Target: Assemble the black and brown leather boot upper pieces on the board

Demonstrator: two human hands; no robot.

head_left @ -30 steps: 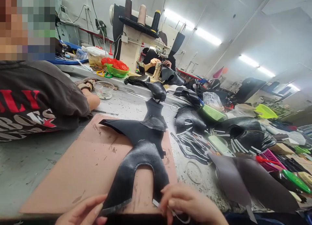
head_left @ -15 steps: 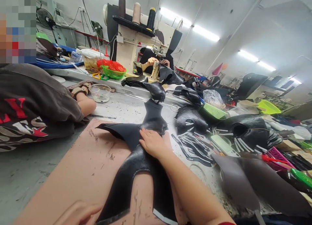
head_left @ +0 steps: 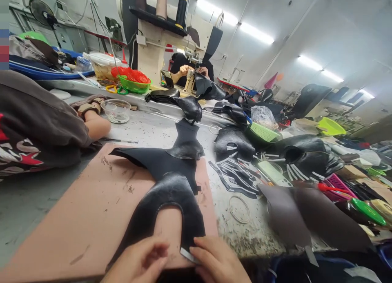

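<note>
A black leather piece shaped like an arch [head_left: 171,187] lies on the pink board [head_left: 98,209], its two legs toward me. Over its right leg end, beside a white strip [head_left: 188,255], rests my right hand [head_left: 214,256], fingers closed; what they pinch is hidden. At the left leg's lower end is my left hand [head_left: 145,256], its fingers curled and apart from the thumb, with nothing visible between them. Beyond the arch, more black leather [head_left: 153,160] spreads over the board, joined by a narrower upright-looking piece [head_left: 186,134] farther back.
At left a person's arm [head_left: 98,125] rests on the table near a clear round tub [head_left: 116,111]. Black pieces with white strips [head_left: 235,177] and dark brown sheets [head_left: 324,213] lie to the right. Behind, another person's hands [head_left: 185,70] work at a sewing machine [head_left: 153,50].
My right hand has left the middle of the leather and come back to the right leg's end. My left hand has moved right and further into view. The view has shifted slightly.
</note>
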